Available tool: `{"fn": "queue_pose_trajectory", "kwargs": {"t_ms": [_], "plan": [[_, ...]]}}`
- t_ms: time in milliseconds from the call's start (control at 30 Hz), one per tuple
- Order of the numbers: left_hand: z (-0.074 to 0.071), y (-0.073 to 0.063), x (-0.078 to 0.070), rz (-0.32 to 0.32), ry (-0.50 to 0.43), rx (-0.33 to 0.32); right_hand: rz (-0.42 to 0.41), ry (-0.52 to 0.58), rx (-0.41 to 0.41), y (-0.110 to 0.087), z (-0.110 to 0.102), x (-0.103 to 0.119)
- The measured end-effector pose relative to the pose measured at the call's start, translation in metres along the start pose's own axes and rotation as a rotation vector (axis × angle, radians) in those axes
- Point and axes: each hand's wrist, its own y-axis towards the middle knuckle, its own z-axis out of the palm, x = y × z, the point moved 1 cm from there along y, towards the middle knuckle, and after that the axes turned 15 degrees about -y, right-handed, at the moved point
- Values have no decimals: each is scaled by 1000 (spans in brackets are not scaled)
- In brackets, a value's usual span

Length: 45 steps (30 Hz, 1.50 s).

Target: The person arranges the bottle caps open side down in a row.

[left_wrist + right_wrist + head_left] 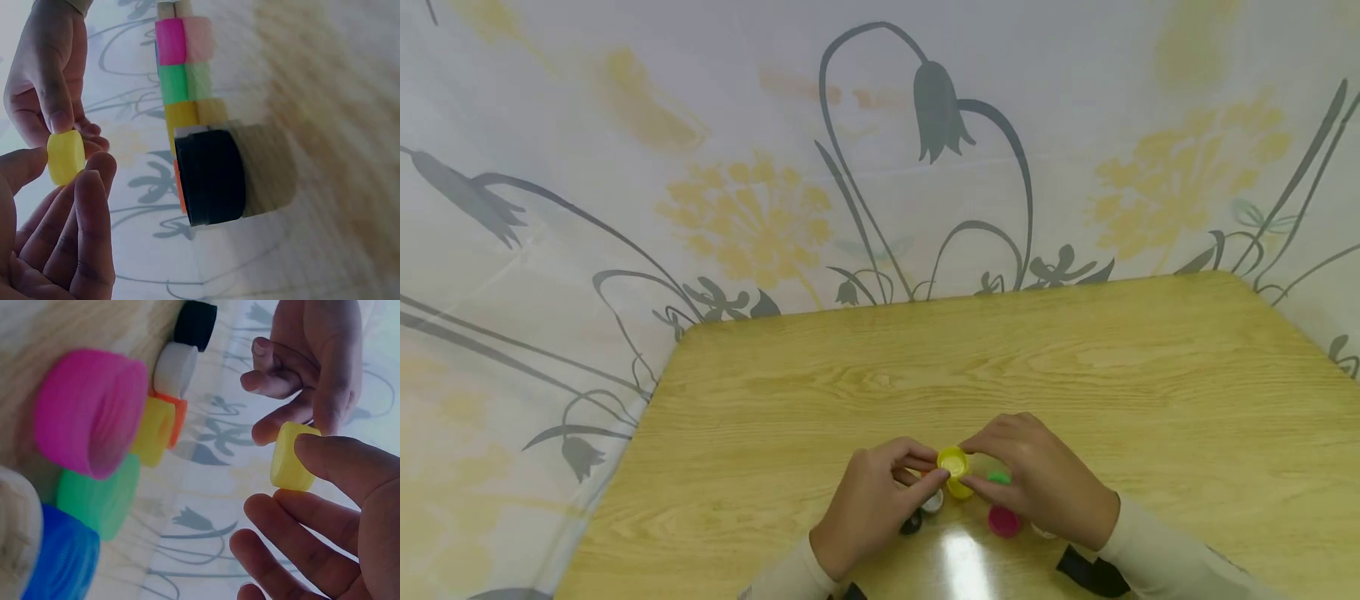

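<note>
A yellow bottle cap (952, 460) is held up over the table between both hands, its hollow side showing in the head view. My left hand (880, 504) pinches its left edge between thumb and fingers. My right hand (1047, 479) grips the other edge the same way. On the tabletop below are more caps: a second yellow cap (959, 490), a white cap (933, 502), a black cap (212, 178), an orange cap (178, 422), a green cap (103, 497) and a pink cap (1003, 522). A blue cap (65, 556) shows in the right wrist view.
A pale beige round piece (15, 534), partly cut off, stands beside the blue cap. The wood-grain table (880, 375) reaches back to a floral-patterned cloth (880, 192). A black strap-like item (1092, 573) is by the right wrist.
</note>
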Motion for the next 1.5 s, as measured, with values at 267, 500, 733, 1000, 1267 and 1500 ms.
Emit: {"fn": "queue_pose_trajectory", "kwargs": {"t_ms": [267, 500, 733, 1000, 1267, 1500], "plan": [[-8, 13, 2, -24, -79, -28, -36, 24, -30, 12, 5, -10], [-13, 18, 2, -3, -123, -46, -12, 106, -17, 15, 9, -16], [-14, 15, 1, 25, -105, -55, 18, 207, -8, 13, 9, -15], [-15, 10, 4, 41, -112, -62, 32, 339, 51, 11, 14, -13], [-15, 12, 5, 43, -99, -53, 61, 430, 133, 12, 15, -14], [-15, 9, 6, 35, -54, -51, 80, 499, 179, 11, 17, -12]]}}
